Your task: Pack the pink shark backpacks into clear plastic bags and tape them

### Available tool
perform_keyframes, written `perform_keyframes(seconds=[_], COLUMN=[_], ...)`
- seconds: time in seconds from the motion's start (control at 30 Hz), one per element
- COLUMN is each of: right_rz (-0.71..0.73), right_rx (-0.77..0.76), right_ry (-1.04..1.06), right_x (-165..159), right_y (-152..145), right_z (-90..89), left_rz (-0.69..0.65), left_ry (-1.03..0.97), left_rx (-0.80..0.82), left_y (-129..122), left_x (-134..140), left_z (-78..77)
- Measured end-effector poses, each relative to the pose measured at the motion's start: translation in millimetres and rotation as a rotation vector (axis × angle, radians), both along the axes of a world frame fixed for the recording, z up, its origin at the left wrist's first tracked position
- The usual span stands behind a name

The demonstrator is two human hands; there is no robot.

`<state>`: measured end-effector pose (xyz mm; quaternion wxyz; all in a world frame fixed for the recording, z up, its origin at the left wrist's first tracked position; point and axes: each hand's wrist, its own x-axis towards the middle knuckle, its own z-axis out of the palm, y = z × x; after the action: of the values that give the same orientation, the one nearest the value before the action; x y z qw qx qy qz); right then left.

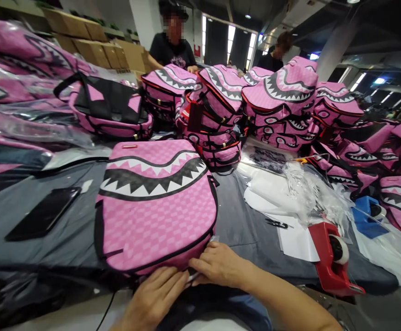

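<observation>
1. Wrapped bags (21, 57): piled in clear plastic at the left end.
2. Phone (43, 214): a black slab, face up on the grey-covered desk (234, 207).
3. Bag (159, 220): pink with a toothed-mouth print facing up; lies at the near edge of the desk, right of the phone.
4. Left hand (154, 294): at the near side of the bag; fingers pressed together along its lower edge. Whether they grip it cannot be told.
5. Right hand (223, 265): at the bag's near right corner; fingers curled, thumb close to the left fingertips. What they pinch, if anything, cannot be told.
6. Snips (276, 223): beside white paper (298, 243), right of the bag.
7. Red dispenser (326, 257): holds a tape roll; stands at the paper's right edge.
8. Blue dispenser (365, 218): farther right, beyond the red dispenser.
</observation>
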<state>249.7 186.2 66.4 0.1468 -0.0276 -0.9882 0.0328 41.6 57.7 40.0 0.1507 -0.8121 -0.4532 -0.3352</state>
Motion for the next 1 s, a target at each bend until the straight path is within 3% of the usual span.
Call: perform_keyframes(seconds=[0.1,0.17,0.27,0.37,0.43,0.6,0.87,1.0], right_rz=[0.019,0.018,-0.014,-0.025,-0.025,-0.023,-0.046,-0.074], right_rx=[0.033,0.045,0.044,0.025,0.017,0.016,0.031,0.09], right_ry=[0.063,0.121,0.168,0.153,0.153,0.246,0.285,0.334], right_x=[-1,2,6,8,8,6,2,-2], right_y=[4,4,1,-2,-3,-4,-7,-8], right_z=[-5.6,-6.8,-6.5,-7.0,-7.6,-5.2,-6.6,-9.2], left_rz=[0.124,0.223,0.35,0.527,0.619,0.652,0.725,0.704], left_ry=[0.071,0.052,-0.062,-0.278,-0.312,-0.095,-0.156,-0.155], left_rx=[-0.019,-0.032,0.002,0.05,0.088,0.057,0.189,0.176], left_y=[-29,-44,-53,-51,-49,-43,-22,-28], left_x=[-38,-46,-33,-11,-4,-7,-3,-4], left_z=[-23.0,-36.4,-45.5,-43.3,-40.1,-37.3,-46.6,-35.4])
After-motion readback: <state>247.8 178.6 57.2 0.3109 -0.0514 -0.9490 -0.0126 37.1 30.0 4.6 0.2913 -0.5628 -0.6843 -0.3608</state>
